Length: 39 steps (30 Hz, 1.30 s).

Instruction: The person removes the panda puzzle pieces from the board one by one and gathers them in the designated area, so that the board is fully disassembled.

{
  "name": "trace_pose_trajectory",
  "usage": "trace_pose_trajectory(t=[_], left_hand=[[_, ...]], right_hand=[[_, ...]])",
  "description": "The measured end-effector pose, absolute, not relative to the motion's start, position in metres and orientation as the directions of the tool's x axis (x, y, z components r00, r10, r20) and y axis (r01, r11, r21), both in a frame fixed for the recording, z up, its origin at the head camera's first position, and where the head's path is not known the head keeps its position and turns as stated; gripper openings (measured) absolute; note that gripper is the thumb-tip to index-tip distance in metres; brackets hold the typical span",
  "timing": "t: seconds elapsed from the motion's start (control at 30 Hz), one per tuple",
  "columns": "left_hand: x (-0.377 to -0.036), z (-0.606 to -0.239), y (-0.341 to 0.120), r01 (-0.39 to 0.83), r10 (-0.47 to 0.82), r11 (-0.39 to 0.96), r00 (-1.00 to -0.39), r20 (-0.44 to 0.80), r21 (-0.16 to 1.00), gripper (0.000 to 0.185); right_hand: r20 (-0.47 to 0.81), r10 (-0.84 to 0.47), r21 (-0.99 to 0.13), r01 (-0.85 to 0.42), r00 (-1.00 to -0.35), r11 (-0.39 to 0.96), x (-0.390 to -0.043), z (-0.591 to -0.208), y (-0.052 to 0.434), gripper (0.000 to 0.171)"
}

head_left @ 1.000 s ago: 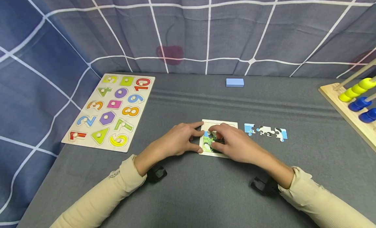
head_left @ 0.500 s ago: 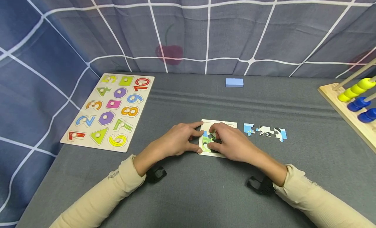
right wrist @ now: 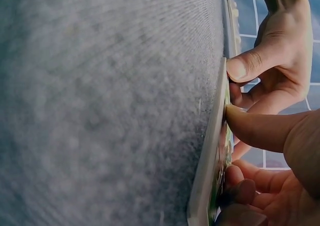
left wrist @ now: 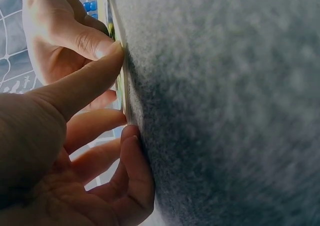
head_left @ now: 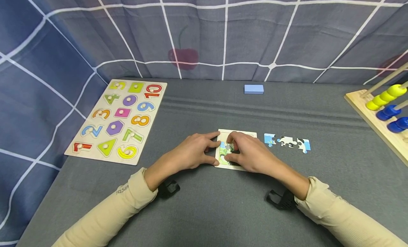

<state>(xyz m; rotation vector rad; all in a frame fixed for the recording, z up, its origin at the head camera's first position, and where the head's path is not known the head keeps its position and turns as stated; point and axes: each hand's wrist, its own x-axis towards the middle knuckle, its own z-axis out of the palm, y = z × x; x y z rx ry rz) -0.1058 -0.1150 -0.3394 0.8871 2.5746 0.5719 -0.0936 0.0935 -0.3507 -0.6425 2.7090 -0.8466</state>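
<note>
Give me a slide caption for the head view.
Both hands work a small jigsaw tray on grey felt.

We note a matt grey felt-like table cover (head_left: 223, 211), fuzzy up close; a flat cardboard puzzle tray (head_left: 237, 133) with printed pieces; a smooth wooden number board (head_left: 119, 118); glossy plastic beads (head_left: 387, 98); checked cloth backdrop (head_left: 204, 34).

Open grey cloth (head_left: 223, 204) around the puzzle tray (head_left: 251, 134) (loose pieces (head_left: 288, 142) just right of it)
</note>
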Motion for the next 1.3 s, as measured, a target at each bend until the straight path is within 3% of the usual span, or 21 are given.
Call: trace_pose_trajectory(t=[0.33, 0.8, 1.3], left_hand=[[-0.1058, -0.3415, -0.1154, 0.46, 0.612, 0.733, -0.768, -0.191, 0.501, 0.071], [-0.107, -0.3414, -0.1158, 0.471, 0.624, 0.729, -0.756, -0.199, 0.496, 0.066], [-0.1061, -0.3404, -0.1162, 0.495, 0.643, 0.71, -0.745, -0.176, 0.5, 0.065]], right_hand=[[-0.077, -0.463, -0.595, -0.331, -0.883, 0.732, -0.0939, -0.353, 0.0921, 0.035], [-0.05, -0.44, -0.64, -0.309, -0.897, 0.703, -0.093, -0.3526, 0.0934, 0.037], [-0.021, -0.456, -0.715, -0.306, -0.89, 0.629, -0.0948, -0.355, 0.1, 0.02]])
